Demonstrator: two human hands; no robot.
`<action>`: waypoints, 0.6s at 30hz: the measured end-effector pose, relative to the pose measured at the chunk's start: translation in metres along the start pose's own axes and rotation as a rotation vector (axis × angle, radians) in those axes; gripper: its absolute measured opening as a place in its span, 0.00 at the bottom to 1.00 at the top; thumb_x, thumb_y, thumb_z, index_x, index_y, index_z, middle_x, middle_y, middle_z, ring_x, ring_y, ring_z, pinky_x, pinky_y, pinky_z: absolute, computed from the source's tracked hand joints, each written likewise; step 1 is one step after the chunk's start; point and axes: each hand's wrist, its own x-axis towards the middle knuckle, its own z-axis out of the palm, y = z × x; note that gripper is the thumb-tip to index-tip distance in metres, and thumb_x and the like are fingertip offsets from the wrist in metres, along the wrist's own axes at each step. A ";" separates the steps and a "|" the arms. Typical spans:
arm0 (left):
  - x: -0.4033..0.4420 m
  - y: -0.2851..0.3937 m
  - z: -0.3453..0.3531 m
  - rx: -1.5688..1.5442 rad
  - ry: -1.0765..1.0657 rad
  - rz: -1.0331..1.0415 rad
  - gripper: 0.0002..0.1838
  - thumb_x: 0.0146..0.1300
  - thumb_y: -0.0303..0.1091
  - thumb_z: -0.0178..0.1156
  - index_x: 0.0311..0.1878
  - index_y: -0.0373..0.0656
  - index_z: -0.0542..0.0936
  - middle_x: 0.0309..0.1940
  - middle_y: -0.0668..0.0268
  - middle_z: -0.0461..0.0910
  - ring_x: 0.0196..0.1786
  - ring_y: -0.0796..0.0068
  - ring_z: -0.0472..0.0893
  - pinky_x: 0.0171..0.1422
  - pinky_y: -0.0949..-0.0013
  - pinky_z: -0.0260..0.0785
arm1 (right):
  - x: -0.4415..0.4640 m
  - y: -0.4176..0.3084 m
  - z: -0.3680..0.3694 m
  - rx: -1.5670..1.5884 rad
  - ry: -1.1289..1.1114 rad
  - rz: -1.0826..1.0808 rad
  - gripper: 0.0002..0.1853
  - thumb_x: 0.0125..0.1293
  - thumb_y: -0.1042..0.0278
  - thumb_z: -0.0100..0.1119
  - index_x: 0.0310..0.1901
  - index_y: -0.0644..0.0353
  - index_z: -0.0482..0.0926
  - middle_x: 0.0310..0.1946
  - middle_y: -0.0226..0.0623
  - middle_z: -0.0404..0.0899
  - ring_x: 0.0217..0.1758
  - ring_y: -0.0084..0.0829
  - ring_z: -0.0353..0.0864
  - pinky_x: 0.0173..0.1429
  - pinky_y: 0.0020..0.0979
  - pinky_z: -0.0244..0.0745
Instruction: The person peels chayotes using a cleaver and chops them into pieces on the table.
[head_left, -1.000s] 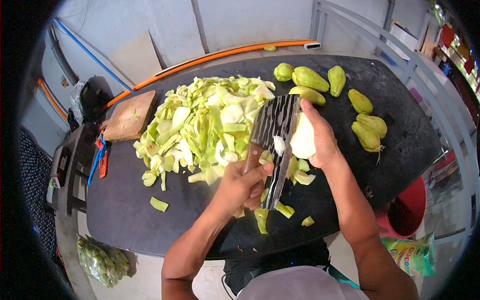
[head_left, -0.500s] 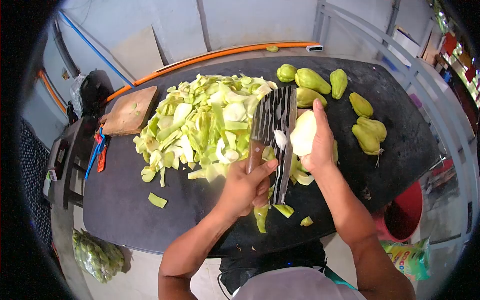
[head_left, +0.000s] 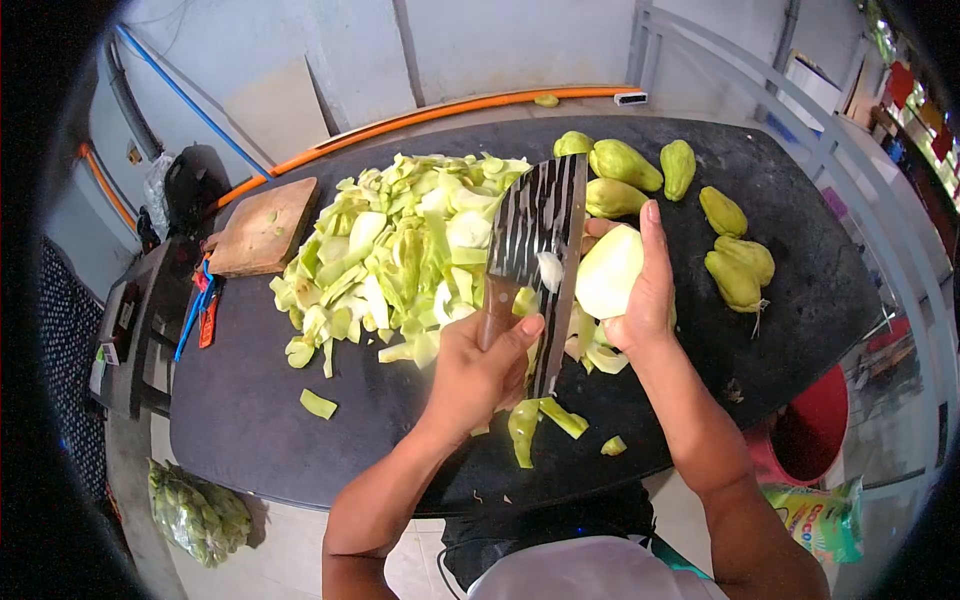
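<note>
My left hand [head_left: 482,370] is wrapped round the wooden handle of a cleaver [head_left: 543,220]. Its broad blade has dark and light streaks, stands upright, and carries a pale scrap of vegetable. Close to the blade's right edge, my right hand [head_left: 645,285] grips a peeled, pale chayote [head_left: 609,272], thumb up along its side and fingers mostly hidden behind. Strips of green peel [head_left: 522,430] lie below the cleaver. A large heap of chayote peelings [head_left: 400,250] covers the table left of the blade.
Several unpeeled chayotes [head_left: 625,163] rest on the dark table [head_left: 250,420] at the back and right. A wooden chopping board [head_left: 265,225] lies at its left edge. A red bucket [head_left: 815,420] stands below on the right, and a plastic bag of green produce [head_left: 198,510] on the left floor.
The cleaver and my left hand have shifted slightly left, away from the chayote. My right hand still holds the chayote, which is turned a little.
</note>
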 end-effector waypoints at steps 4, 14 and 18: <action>0.001 -0.003 -0.002 0.024 -0.016 -0.047 0.15 0.71 0.40 0.64 0.32 0.42 0.72 0.11 0.73 0.61 0.10 0.81 0.58 0.15 0.71 0.50 | 0.002 0.004 -0.003 0.001 0.026 0.003 0.28 0.72 0.37 0.54 0.47 0.59 0.81 0.33 0.28 0.81 0.32 0.20 0.79 0.35 0.24 0.75; -0.001 0.002 -0.008 0.006 -0.125 -0.186 0.16 0.70 0.39 0.65 0.32 0.43 0.71 0.12 0.74 0.60 0.10 0.82 0.57 0.14 0.72 0.49 | 0.004 -0.010 -0.010 -0.110 -0.247 0.088 0.24 0.75 0.47 0.54 0.56 0.61 0.80 0.47 0.35 0.85 0.46 0.26 0.85 0.53 0.31 0.80; 0.000 0.003 -0.011 -0.009 -0.124 -0.252 0.17 0.71 0.39 0.65 0.31 0.44 0.70 0.11 0.75 0.59 0.10 0.82 0.56 0.14 0.72 0.48 | 0.004 -0.006 -0.010 -0.187 -0.190 0.089 0.18 0.73 0.50 0.59 0.48 0.59 0.82 0.38 0.29 0.85 0.36 0.20 0.82 0.41 0.25 0.76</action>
